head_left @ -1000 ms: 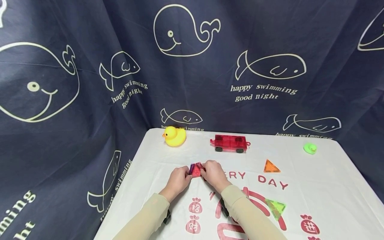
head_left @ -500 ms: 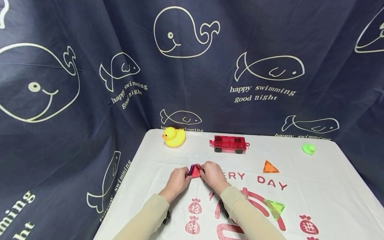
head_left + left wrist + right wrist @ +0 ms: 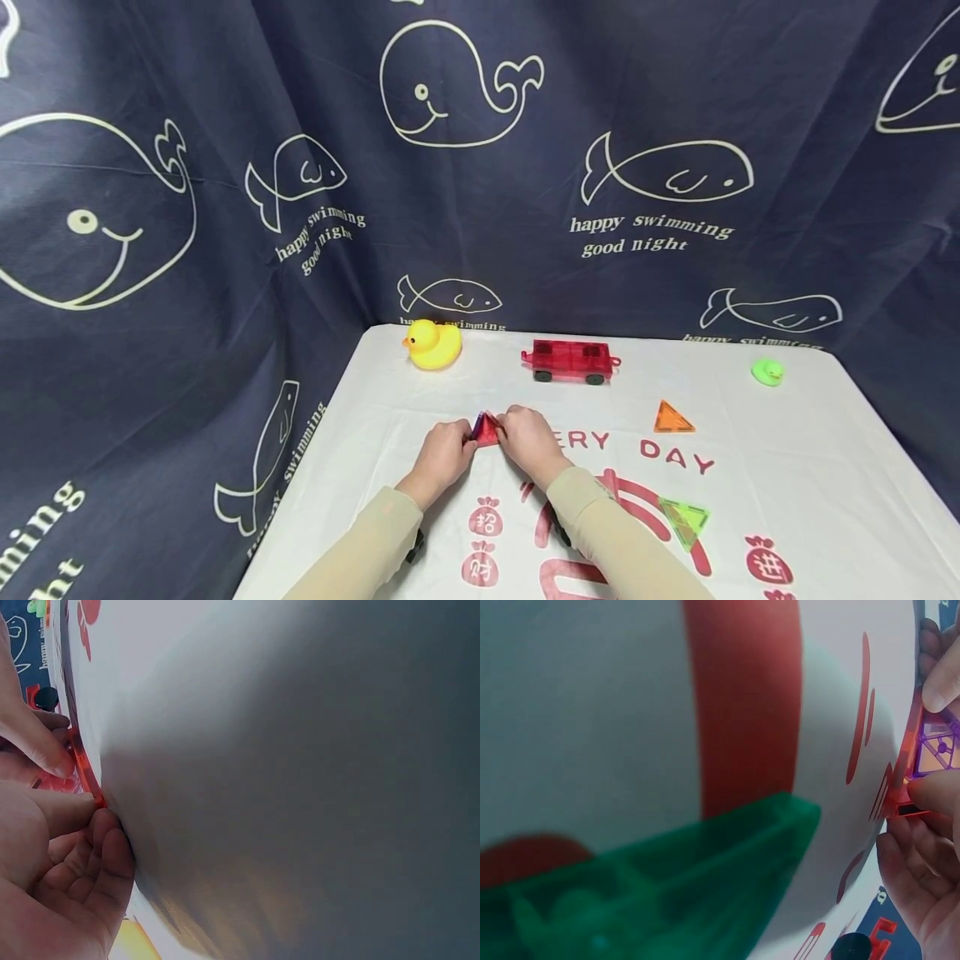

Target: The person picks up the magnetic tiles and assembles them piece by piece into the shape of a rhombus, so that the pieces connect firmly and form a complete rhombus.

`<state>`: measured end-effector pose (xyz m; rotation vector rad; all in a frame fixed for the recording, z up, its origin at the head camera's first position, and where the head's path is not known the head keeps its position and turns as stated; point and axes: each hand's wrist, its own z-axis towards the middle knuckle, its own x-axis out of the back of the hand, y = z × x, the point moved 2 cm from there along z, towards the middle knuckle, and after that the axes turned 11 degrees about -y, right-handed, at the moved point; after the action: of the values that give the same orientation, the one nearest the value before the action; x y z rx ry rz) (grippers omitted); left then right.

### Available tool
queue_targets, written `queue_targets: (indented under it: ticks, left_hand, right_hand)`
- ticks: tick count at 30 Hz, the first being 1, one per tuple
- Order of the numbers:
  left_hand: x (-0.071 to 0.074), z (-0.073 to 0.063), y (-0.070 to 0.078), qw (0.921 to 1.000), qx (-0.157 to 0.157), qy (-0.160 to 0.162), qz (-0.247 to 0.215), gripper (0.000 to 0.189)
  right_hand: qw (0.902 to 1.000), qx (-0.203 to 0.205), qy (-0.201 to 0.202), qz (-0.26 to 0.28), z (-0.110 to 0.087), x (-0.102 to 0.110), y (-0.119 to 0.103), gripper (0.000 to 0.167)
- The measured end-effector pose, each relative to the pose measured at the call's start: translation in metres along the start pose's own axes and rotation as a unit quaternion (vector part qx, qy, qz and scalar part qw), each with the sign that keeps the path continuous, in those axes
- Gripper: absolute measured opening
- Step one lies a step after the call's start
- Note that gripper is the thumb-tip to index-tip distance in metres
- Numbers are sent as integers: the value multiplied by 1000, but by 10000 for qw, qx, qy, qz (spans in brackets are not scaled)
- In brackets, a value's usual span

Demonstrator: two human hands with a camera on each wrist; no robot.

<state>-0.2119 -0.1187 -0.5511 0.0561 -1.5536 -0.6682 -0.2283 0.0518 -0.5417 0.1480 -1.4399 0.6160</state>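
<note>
Near the middle of the table in the head view, both hands hold a small group of translucent magnetic tiles. A red tile (image 3: pixel 487 437) lies at the base, and a dark purple tile (image 3: pixel 476 426) leans up on its left side. On the right side another reddish tile leans in, mostly behind the fingers. My left hand (image 3: pixel 441 457) pinches the group's left edge, my right hand (image 3: pixel 528 443) its right edge. The right wrist view shows the purple tile's (image 3: pixel 937 747) lattice above the red edge (image 3: pixel 913 746). In the left wrist view, thumb and fingers meet at the red edge (image 3: pixel 88 776).
Behind the hands stand a yellow rubber duck (image 3: pixel 434 345) and a red wheeled car base (image 3: pixel 572 360). An orange triangle tile (image 3: pixel 673 418), a green triangle tile (image 3: pixel 686 522) and a small green duck (image 3: pixel 768 372) are to the right. A dark curtain (image 3: pixel 480 208) hangs behind the table.
The tops of the purple tile and the right-hand reddish tile have tipped inward and come closer together. Both hands keep their grip and nearly their place. The head view has shifted slightly.
</note>
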Motion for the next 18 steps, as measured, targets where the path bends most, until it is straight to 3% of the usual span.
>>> queue_targets:
  ticks: [18]
  left_hand:
    - [2,-2,1,9998,-164,114,31,17]
  right_hand:
    - [9989,3,151,-446,-1,-2,-9,8]
